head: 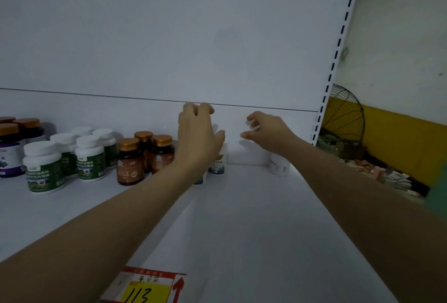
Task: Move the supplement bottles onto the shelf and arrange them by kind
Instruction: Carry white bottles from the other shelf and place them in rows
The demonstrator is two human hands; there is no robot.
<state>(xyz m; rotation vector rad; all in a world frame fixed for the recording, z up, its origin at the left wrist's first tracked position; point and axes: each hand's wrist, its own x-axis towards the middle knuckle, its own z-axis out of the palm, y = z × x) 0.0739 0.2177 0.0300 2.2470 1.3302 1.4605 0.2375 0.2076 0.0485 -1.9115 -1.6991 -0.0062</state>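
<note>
Hands empty, fingers loosely spread – left hand [198, 138] hides small white bottles [219, 163]; right hand [268, 133] possibly above another bottle [279, 166].

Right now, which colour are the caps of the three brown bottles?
Copper-orange, metallic looking, on all three brown bottles; the head view shows them clearly.

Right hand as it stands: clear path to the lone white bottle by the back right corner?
Probably yes. The right hand hovers just above and left of the white bottle, which stands alone at the back of the shelf with nothing beside it. The forearm crosses in front of it, hiding its top, so a small drop looks enough.
</note>
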